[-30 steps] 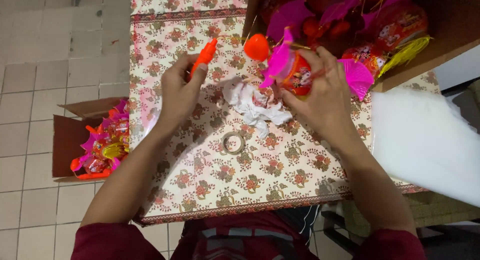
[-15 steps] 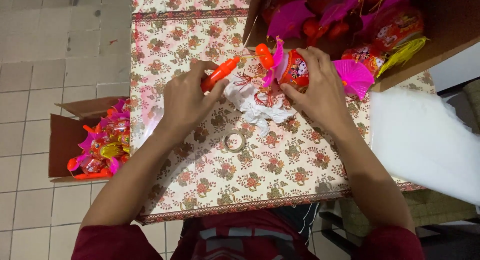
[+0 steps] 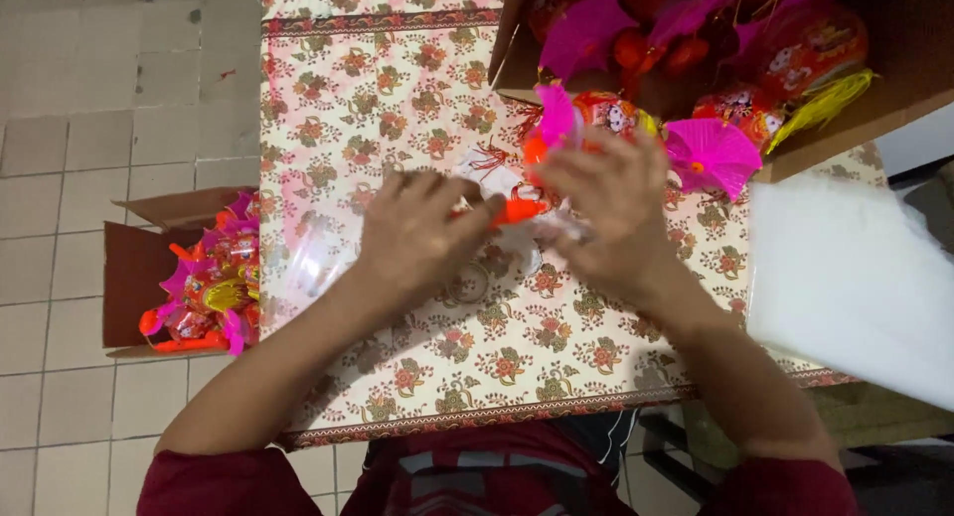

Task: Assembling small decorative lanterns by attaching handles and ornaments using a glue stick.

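Pinching slim orange plastic stick (image 3: 517,211), left hand (image 3: 412,238).

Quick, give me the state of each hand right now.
Left hand: closed, fingers pinching the orange plastic stick.
Right hand: curled over the red and pink paper lantern toy; its grip is hidden, cannot be told.

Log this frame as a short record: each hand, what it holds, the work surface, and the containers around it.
left hand: grips an orange stick
right hand: rests on a pink and red toy lantern; grip unclear
surface: table with floral cloth
near hands: small tape ring, clear plastic wrap
top right: cardboard box of similar lanterns
floor, left: smaller box of lanterns
right edge: white sheets
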